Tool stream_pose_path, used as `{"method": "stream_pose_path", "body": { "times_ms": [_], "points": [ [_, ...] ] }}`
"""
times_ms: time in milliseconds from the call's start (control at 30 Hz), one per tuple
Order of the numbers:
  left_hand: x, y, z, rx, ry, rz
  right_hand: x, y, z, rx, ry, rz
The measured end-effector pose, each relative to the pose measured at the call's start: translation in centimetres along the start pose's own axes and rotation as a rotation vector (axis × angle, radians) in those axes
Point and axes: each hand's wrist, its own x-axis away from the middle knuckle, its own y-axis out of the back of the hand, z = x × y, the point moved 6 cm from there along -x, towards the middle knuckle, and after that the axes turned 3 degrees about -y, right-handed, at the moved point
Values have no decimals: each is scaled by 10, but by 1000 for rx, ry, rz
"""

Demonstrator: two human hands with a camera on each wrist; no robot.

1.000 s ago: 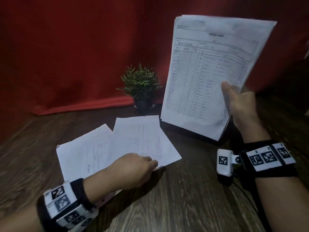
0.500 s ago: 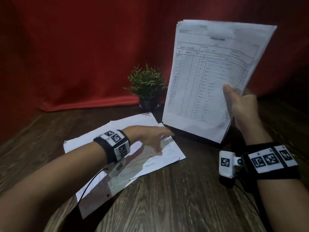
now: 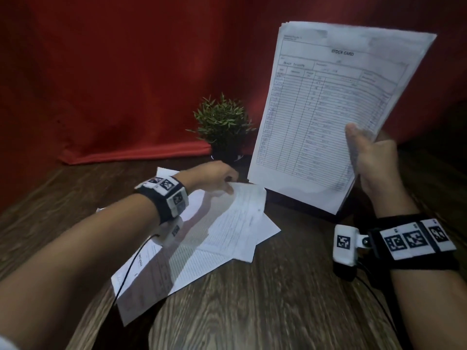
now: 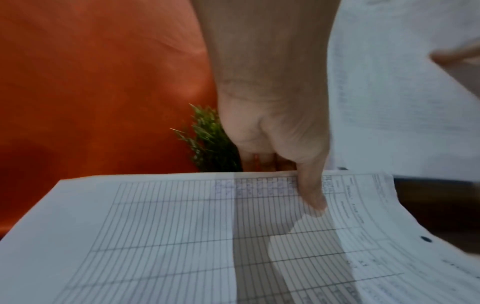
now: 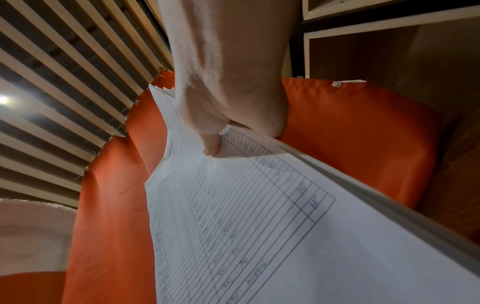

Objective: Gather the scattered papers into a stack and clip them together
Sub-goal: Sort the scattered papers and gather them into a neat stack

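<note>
A person's right hand (image 3: pixel 371 160) holds a stack of stock-card forms (image 3: pixel 336 104) upright above a wooden table (image 3: pixel 252 306), thumb across the front sheet and fingers hidden behind the pile; the right wrist view shows the thumb (image 5: pixel 211 144) pressed on the lined page, with the stack's lower end cut off by the frame. The left hand (image 3: pixel 214 176) pinches the far edge of a loose sheet (image 3: pixel 235 218), thumb (image 4: pixel 310 191) on top and fingers tucked out of sight beneath it, raising that edge off the other loose papers (image 3: pixel 161 271) lying overlapped on the table. Handwriting on the forms is too blurred to read. A small potted plant (image 3: pixel 223 122) stands before a red cloth backdrop (image 3: pixel 113 79), its pot partly hidden. Half a second ago the left hand was spread flat over the sheets; it has since closed on one sheet and begun lifting it, while the right hand's stack has stayed raised.
</note>
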Motion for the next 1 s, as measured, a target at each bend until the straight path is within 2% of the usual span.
{"method": "stream_pose_path", "body": {
  "times_ms": [167,300,400,500,567,700,800,1000],
  "points": [
    [42,41,59,106,218,-169,-3,3,0,20,11,-16],
    [74,51,104,228,395,-316,-2,4,-3,44,12,-13],
    [86,44,119,208,402,-217,0,2,-3,50,7,-7],
    [105,20,140,254,369,-19,2,-1,-3,37,16,8],
    [121,-1,155,212,423,100,3,-3,-5,43,15,19],
    [128,-28,154,323,472,48,4,-7,-7,50,30,26],
    [112,-35,126,398,409,87,4,-9,-9,74,18,32],
    [68,-40,75,233,353,185,7,-9,-9,99,13,48]
  ]
}}
